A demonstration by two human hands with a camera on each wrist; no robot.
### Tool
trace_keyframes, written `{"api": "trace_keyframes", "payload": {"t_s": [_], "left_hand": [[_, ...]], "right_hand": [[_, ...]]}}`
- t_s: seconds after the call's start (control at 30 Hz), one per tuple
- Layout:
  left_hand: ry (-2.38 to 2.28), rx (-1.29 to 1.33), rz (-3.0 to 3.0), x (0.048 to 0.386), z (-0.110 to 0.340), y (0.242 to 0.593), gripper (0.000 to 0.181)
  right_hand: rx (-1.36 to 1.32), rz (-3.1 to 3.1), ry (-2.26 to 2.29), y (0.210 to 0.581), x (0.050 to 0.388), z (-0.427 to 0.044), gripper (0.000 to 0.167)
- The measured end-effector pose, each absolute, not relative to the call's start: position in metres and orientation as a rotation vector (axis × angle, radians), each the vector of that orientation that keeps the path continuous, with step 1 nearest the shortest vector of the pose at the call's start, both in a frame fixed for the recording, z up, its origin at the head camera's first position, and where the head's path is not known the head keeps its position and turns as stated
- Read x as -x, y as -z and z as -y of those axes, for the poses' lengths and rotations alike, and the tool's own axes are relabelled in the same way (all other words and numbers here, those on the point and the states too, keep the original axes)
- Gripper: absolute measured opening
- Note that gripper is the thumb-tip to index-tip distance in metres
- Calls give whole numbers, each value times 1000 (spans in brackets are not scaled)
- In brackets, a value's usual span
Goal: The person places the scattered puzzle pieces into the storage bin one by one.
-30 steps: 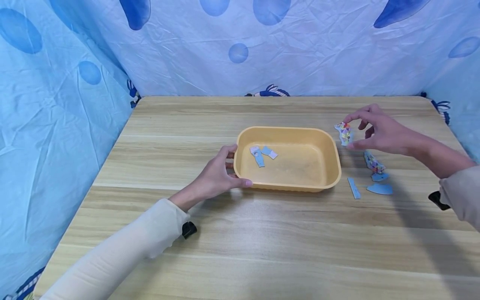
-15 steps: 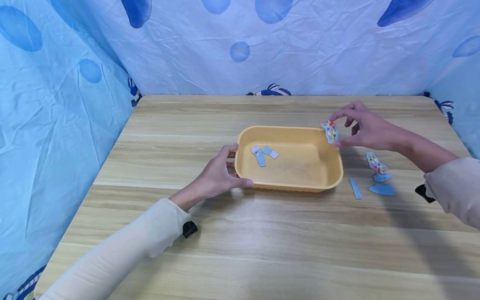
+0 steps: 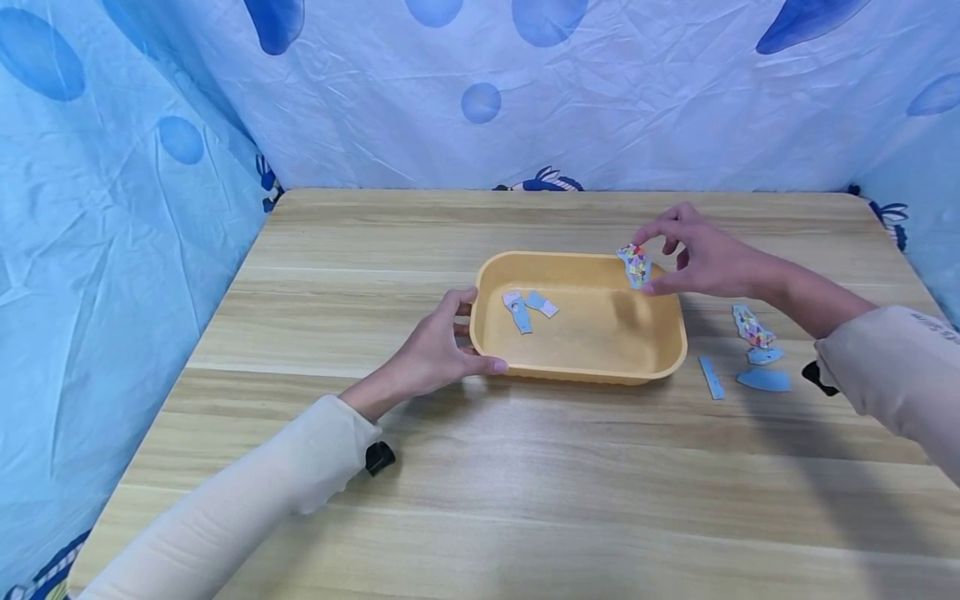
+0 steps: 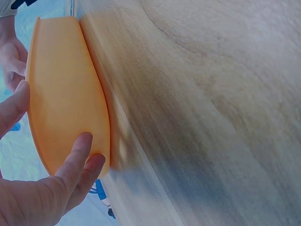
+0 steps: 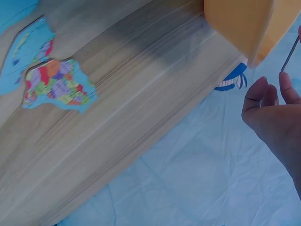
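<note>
Yellow basin (image 3: 585, 337) on the table (image 3: 525, 500) contains two flat pieces (image 3: 519, 315), toward its left end. Left hand (image 3: 438, 350): fingers grip that end. Right hand (image 3: 697, 257): fingers pinch a multicoloured piece (image 3: 637, 267) above the basin's far right part. Lettering on the right sleeve (image 3: 885, 367): partly visible, illegible.

Off-white long sleeves worn. Left sleeve (image 3: 225, 508) lightly creased; right sleeve (image 3: 885, 367) marked with grey lettering (image 3: 936, 322), partly cut off by frame edge. Small black block (image 3: 379, 457) seen at left cuff (image 3: 347, 442), similar black piece (image 3: 819, 379) at right.
</note>
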State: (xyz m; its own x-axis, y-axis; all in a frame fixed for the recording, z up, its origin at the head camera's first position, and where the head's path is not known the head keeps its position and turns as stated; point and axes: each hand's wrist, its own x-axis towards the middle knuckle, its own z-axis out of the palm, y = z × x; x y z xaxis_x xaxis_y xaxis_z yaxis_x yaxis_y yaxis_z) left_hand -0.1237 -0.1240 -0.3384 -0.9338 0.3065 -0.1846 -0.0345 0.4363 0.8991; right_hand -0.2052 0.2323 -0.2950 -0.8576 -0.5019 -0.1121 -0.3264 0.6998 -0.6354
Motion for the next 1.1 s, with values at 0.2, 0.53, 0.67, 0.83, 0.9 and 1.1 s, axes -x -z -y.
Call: {"api": "trace_keyframes", "payload": {"t_s": [0.2,0.53,0.67,0.83,0.9,1.1], "left_hand": [[-1498,-234,-2367,124,124,339,107],[-1493,-228,-2372,123,123,337,107],[-1496,-231,-2369,123,123,337,107],[-1500,-232,-2367,122,123,336,107],[-1497,-230,-2368,122,123,336,107],[-1489,-227,-2377,123,123,336,107]], "right_hand": [[656,-2630,886,297,208,-220,59],[694,-2588,918,304,210,-202,57],[728,-2570,922,305,209,-195,57],[756,-2559,920,306,208,-189,56],[760,-2559,923,306,209,-187,55],[789,-2550,928,310,210,-179,61]]}}
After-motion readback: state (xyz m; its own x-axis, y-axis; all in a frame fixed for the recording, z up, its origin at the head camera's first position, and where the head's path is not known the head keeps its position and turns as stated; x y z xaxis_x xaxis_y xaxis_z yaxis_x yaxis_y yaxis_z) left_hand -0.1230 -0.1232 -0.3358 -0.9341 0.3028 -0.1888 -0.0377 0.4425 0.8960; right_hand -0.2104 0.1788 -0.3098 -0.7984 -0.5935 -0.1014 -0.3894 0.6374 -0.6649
